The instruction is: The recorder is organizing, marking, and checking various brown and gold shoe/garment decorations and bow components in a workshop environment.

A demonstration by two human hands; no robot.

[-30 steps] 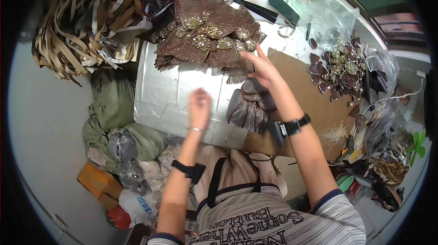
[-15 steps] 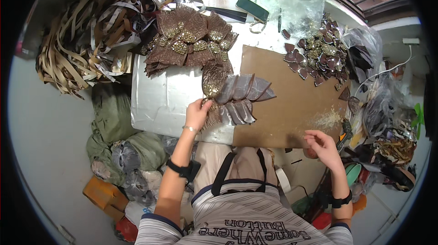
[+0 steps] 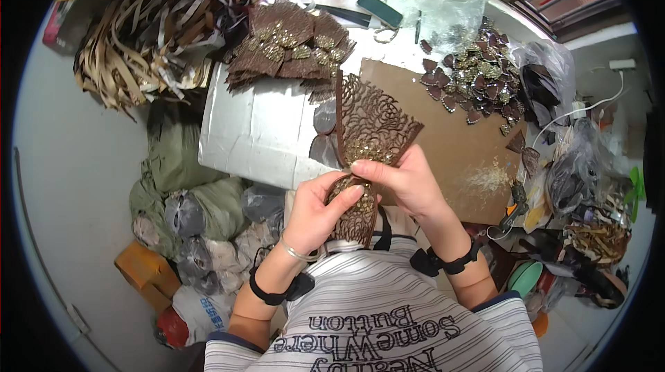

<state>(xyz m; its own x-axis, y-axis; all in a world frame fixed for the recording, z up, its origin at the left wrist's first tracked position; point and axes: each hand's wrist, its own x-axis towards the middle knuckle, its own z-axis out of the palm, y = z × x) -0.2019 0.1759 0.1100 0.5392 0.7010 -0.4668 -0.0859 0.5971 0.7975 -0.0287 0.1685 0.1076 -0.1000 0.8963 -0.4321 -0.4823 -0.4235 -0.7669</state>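
- While both hands meet above the lap, the brown lace-cut piece (image 3: 367,157) hangs between them.
- Left hand (image 3: 315,216): grip closed, thumb on the beaded centre.
- Right hand (image 3: 409,181): fingers pinched on the same centre.
- Judged light, floppy, snag-prone; best held at the centre.
- Similar pieces (image 3: 287,46) lie on the surface (image 3: 256,136).

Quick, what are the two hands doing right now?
Left hand: closed on the lower part of the brown lace piece.
Right hand: closed, pinching the same piece at its gathered middle.
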